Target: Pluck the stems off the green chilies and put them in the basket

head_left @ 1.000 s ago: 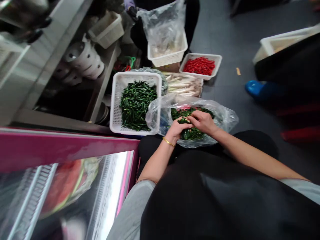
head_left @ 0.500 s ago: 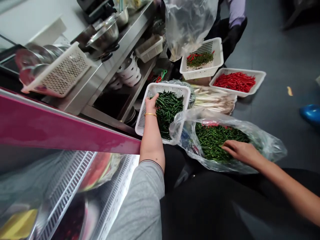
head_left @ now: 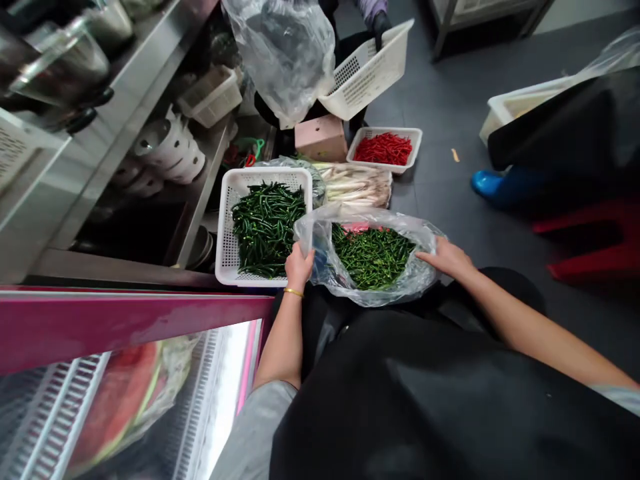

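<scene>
A clear plastic bag (head_left: 320, 280) lies open-mouthed in front of me, with thin green stems or chili tops (head_left: 375, 260) heaped inside. My left hand (head_left: 299, 265) is closed on the bag's left rim, thumb up. On the opposite rim, my right hand (head_left: 450, 257) pinches the plastic. Left of the bag stands a white perforated basket (head_left: 226, 227) holding dark green chilies (head_left: 267, 227); my left hand is beside its lower right corner. A bit of pink shows at the bag's far inner edge.
Beyond the bag lie a bundle of scallions (head_left: 357, 187) and a white basket of red chilies (head_left: 385, 148). Another person's gloved hand (head_left: 381, 28) tips a white basket (head_left: 373, 73) near a hanging clear bag (head_left: 285, 53). A steel shelf (head_left: 135, 87) and pink-edged fridge door (head_left: 125, 327) flank my left.
My left hand has left the chili basket and taken the bag's left rim. My right hand has moved from the green heap to the right rim. The other person's basket is now tilted.
</scene>
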Demonstrator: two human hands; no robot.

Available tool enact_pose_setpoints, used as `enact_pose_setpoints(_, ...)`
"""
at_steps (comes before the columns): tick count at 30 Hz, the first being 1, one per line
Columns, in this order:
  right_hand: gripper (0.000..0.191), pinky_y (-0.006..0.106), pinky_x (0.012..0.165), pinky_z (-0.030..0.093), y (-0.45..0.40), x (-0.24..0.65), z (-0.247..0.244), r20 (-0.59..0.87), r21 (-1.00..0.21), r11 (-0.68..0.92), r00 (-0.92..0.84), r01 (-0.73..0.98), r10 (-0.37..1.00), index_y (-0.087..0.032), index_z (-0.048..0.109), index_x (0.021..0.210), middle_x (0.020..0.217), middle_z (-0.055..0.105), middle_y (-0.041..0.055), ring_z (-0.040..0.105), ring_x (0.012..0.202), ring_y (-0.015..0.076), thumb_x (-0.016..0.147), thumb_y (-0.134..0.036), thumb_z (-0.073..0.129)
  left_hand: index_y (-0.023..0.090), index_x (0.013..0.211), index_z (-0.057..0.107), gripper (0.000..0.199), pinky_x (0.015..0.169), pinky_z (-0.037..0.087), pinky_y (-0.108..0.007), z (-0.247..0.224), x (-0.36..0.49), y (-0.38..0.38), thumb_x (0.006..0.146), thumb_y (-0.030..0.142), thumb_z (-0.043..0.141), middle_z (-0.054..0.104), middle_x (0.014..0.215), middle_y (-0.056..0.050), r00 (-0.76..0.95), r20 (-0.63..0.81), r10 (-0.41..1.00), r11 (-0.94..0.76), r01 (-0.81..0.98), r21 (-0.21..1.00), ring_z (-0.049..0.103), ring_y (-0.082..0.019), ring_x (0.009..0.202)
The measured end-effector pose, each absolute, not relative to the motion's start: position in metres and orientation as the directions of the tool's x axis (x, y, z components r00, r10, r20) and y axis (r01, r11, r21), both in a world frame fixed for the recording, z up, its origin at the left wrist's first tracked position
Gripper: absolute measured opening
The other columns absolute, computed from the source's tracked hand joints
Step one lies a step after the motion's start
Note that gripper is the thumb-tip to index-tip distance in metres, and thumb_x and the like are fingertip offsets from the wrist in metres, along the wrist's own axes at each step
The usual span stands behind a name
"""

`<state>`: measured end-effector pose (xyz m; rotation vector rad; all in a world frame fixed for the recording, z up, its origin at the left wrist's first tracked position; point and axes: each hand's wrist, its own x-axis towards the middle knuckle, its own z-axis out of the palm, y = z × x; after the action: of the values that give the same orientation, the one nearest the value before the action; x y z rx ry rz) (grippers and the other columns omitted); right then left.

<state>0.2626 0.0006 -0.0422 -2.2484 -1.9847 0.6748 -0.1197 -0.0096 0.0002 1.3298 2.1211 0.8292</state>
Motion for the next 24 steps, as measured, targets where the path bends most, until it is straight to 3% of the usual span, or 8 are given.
enact_pose_setpoints(2, 0.037, 0.034, 0.061, 0.043, 0.013, 0.269, -0.046, -0.318, -0.366, -0.213, 0.094, 0.906, 0.944, -0.014, 0.067, 0.083, 0.078, 0.069, 0.0160, 0.063, 0.076, 0.0294, 0.078, -0.045, 0.049, 0.016, 0.079, 0.062, 0.024, 0.053, 0.038, -0.025, 0.014, -0.110, 0.002, 0.075, 0.040, 0.062, 0.053, 0.057, 0.000, -0.360, -0.144, 0.922, 0.298, 0.421, 0.857, 0.050, -0.015, 0.054)
enact_pose_setpoints(5, 0.037, 0.027, 0.052, 0.036, 0.037, 0.269, -0.012, -0.127, -0.534, -0.174, 0.125, 0.828, 0.984, -0.018, 0.060, 0.058, 0.056, 0.061, 0.0069, 0.058, 0.063, 0.0216, 0.080, -0.044, 0.044, 0.015, 0.072, 0.059, 0.028, 0.041, 0.023, -0.020, 0.054, -0.101, 0.014, 0.077, 0.042, 0.059, 0.032, 0.044, 0.008, -0.269, -0.128, 0.955, 0.163, 0.112, 0.980, 0.026, -0.007, 0.039)
enact_pose_setpoints(8, 0.038, 0.026, 0.052, 0.034, 0.057, 0.244, 0.057, 0.121, -0.676, 0.055, 0.037, 0.735, 0.992, -0.017, 0.059, 0.060, 0.054, 0.057, 0.0033, 0.054, 0.059, 0.0179, 0.080, -0.048, 0.048, 0.014, 0.070, 0.059, 0.029, 0.039, 0.015, -0.019, 0.091, -0.102, 0.014, 0.073, 0.042, 0.065, 0.028, 0.042, 0.009, -0.200, -0.020, 0.980, 0.021, 0.002, 1.000, 0.020, -0.004, 0.038)
enact_pose_setpoints(12, 0.035, 0.026, 0.059, 0.038, 0.069, 0.201, 0.130, 0.377, -0.702, 0.364, -0.114, 0.613, 0.919, -0.017, 0.063, 0.075, 0.065, 0.061, 0.0030, 0.055, 0.067, 0.0171, 0.085, -0.048, 0.049, 0.015, 0.072, 0.059, 0.029, 0.037, 0.014, -0.019, 0.110, -0.108, 0.000, 0.071, 0.042, 0.067, 0.026, 0.042, 0.010, -0.237, -0.033, 0.971, 0.011, -0.092, 0.996, 0.017, -0.004, 0.036)
enact_pose_setpoints(16, 0.030, 0.027, 0.059, 0.037, 0.060, 0.224, 0.131, 0.310, -0.699, 0.267, -0.055, 0.664, 0.949, -0.017, 0.060, 0.070, 0.064, 0.060, 0.0050, 0.053, 0.066, 0.0174, 0.083, -0.043, 0.052, 0.015, 0.077, 0.061, 0.027, 0.038, 0.016, -0.019, 0.115, -0.103, -0.011, 0.074, 0.041, 0.065, 0.025, 0.044, 0.010, -0.223, -0.026, 0.974, 0.001, -0.115, 0.993, 0.020, -0.004, 0.036)
enact_pose_setpoints(18, 0.025, 0.026, 0.059, 0.036, 0.050, 0.254, 0.115, 0.277, -0.718, 0.196, 0.017, 0.668, 0.961, -0.017, 0.062, 0.077, 0.069, 0.063, 0.0056, 0.053, 0.066, 0.0165, 0.084, -0.037, 0.049, 0.014, 0.076, 0.062, 0.025, 0.038, 0.016, -0.019, 0.124, -0.095, -0.008, 0.076, 0.040, 0.064, 0.025, 0.044, 0.009, -0.195, 0.002, 0.981, -0.020, -0.091, 0.996, 0.021, -0.004, 0.036)
enact_pose_setpoints(24, 0.018, 0.026, 0.061, 0.037, 0.016, 0.321, 0.068, 0.097, -0.747, 0.113, -0.061, 0.656, 0.993, -0.019, 0.060, 0.076, 0.069, 0.065, 0.0047, 0.052, 0.062, 0.0146, 0.083, -0.033, 0.051, 0.015, 0.079, 0.065, 0.021, 0.038, 0.019, -0.019, 0.185, -0.029, 0.024, 0.079, 0.036, 0.066, 0.026, 0.046, 0.009, -0.032, 0.131, 0.991, -0.132, -0.023, 0.991, 0.024, -0.004, 0.036)
